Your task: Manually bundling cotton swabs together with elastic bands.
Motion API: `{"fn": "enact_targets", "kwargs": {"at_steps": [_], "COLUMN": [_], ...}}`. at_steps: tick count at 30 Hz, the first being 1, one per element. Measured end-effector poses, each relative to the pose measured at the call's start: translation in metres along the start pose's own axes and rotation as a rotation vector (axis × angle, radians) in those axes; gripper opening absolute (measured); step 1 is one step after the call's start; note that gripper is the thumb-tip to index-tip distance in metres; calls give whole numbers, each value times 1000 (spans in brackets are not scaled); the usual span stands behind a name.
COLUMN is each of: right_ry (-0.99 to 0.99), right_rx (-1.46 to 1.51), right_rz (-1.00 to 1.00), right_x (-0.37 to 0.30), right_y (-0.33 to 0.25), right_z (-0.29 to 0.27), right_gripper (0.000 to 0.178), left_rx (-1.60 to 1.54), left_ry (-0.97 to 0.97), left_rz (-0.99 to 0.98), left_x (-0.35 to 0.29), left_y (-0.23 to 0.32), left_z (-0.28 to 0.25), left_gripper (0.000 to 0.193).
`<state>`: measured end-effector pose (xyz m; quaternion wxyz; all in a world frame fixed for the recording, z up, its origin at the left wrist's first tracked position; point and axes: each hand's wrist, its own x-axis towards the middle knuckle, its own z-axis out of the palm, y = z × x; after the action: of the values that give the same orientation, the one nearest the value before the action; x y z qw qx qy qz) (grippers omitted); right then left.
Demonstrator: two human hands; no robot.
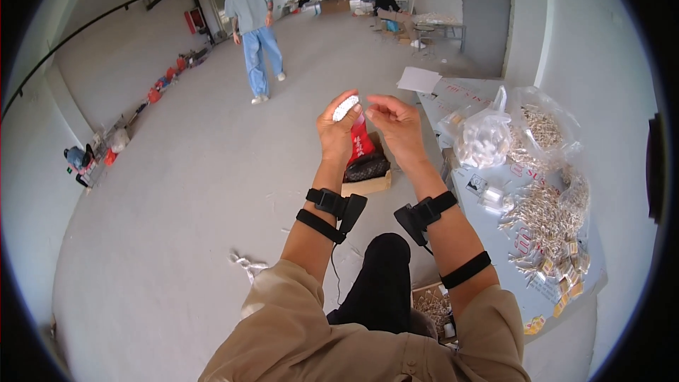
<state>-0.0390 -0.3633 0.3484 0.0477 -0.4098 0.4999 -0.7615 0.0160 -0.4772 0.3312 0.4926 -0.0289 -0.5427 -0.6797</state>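
Observation:
Raised in front of me, my left hand [336,131] is closed around a white, bumpy-ended bundle of cotton swabs [346,108], its tips facing up. Close to its right side is my right hand [397,127], with thumb and index finger bent toward the bundle and a small gap between them; I see nothing held there. Below the hands, a red bag with white print [361,143] and a dark patterned item [368,168] sit in a light wooden box [371,185]. Both wrists wear black straps with small devices.
At right, a board-topped table [470,187] bears a heap of loose cotton swabs [544,219], clear bags [484,138] and small packs [566,279]. A box of swabs [433,304] stands by my leg. One person [253,21] stands ahead; another [391,6] sits farther back.

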Motion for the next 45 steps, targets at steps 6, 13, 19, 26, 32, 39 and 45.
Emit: {"fn": "enact_targets", "kwargs": {"at_steps": [6, 13, 19, 26, 32, 39, 45], "right_ry": [-23, 18, 54, 99, 135, 168, 170], "right_rx": [160, 201, 190, 252, 222, 202, 237], "right_rz": [-2, 66, 120, 141, 96, 108, 77], "right_x": [-13, -24, -34, -41, -43, -45, -43], "right_y": [17, 38, 43, 37, 30, 14, 3], "right_z": [45, 69, 74, 77, 76, 82, 86], "right_gripper": [20, 15, 13, 13, 13, 12, 12], "left_rx": [-99, 1, 13, 60, -31, -94, -109], "left_ry": [60, 113, 158, 132, 114, 81, 61], "left_rz": [30, 98, 118, 123, 95, 110, 111], "left_x": [-15, -30, -40, -45, -47, -46, -43], "left_y": [3, 2, -5, -3, 4, 13, 28], "left_z": [-28, -56, -63, -63, -51, -52, -47], "left_gripper": [27, 26, 27, 27, 25, 26, 27]}}
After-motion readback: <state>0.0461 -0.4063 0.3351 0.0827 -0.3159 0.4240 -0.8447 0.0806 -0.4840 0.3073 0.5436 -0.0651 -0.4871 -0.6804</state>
